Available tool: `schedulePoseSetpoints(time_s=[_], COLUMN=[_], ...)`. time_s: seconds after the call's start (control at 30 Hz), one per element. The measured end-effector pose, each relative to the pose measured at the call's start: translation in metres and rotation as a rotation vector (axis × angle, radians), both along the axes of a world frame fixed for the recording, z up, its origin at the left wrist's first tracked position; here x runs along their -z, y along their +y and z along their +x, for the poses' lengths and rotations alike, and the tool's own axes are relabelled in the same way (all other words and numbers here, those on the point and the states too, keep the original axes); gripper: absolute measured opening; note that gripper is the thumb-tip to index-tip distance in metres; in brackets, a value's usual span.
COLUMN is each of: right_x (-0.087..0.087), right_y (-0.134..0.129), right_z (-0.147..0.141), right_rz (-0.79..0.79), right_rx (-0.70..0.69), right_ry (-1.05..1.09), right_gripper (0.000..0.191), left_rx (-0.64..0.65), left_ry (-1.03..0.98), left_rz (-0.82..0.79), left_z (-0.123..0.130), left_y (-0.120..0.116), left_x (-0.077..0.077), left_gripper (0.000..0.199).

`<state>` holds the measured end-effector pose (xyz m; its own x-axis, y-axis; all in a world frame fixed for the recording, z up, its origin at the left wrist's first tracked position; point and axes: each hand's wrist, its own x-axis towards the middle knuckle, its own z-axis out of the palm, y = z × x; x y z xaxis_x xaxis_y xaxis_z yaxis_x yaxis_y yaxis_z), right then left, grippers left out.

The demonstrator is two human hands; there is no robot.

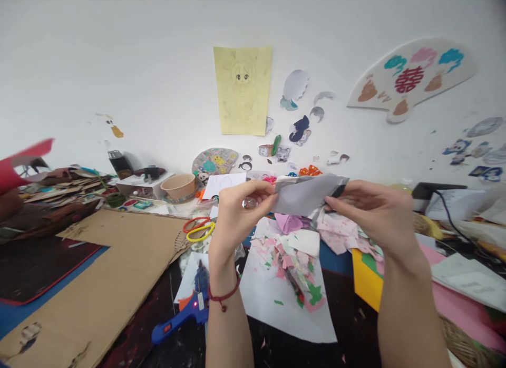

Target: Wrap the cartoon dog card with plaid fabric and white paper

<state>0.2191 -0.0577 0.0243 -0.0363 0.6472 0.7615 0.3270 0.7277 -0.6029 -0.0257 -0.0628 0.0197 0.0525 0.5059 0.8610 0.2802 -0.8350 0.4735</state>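
Between my hands, raised above the table, is a folded piece of grey-white paper (302, 196) with darker, silvery edges. My left hand (247, 204) pinches its left end between thumb and fingers. At the right end, my right hand (367, 207) grips it the same way, thumb in front. Under them lies a white sheet (292, 320) strewn with pink and green paper scraps (284, 262). A blue glue gun (185, 315) with a small red light rests beside my left forearm. Scissors with red and yellow handles (201, 231) lie left of my left hand.
A large cardboard sheet (118, 252) covers the left side. At the far left another person's hand (10, 204) is near something red (23, 162). A tan bowl (178, 187) stands at the back. Coloured paper (366, 283) and a cable (453, 223) lie on the right.
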Motion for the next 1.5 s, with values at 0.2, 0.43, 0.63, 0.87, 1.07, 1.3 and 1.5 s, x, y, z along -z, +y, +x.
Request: schedulePoseSetpoints(time_s=[0.2,0.43,0.63,0.87,1.07,1.3,1.5], right_x=[0.003,0.003,0.001,0.002,-0.002,-0.008,-0.005], right_y=[0.007,0.005,-0.001,-0.002,-0.012,-0.031,-0.049], right_z=[0.006,0.009,0.006,0.005,0.002,-0.009,-0.021], right_rz=[0.039,0.016,0.094,0.302,0.575,0.702,0.789], right_rx=[-0.021,-0.018,0.022,0.08,0.251,0.152,0.189], right_ry=[0.001,0.001,-0.067,-0.174,-0.34,-0.452,-0.493], right_gripper=[0.013,0.012,0.012,0.014,0.024,0.028,0.024], left_rx=[-0.046,-0.026,-0.006,-0.017,-0.056,-0.016,0.064], left_ry=[0.058,0.049,0.042,0.057,0.08,-0.021,-0.066], left_rz=[0.132,0.1,0.034,0.072,0.114,0.135,0.173], left_z=[0.004,0.005,0.001,0.0,-0.003,-0.011,-0.019], left_y=[-0.007,-0.003,-0.002,-0.005,-0.013,-0.02,-0.024], left_x=[-0.005,-0.003,-0.002,-0.003,-0.008,-0.007,-0.008], left_gripper=[0.011,0.009,0.007,0.01,0.013,0.023,0.028])
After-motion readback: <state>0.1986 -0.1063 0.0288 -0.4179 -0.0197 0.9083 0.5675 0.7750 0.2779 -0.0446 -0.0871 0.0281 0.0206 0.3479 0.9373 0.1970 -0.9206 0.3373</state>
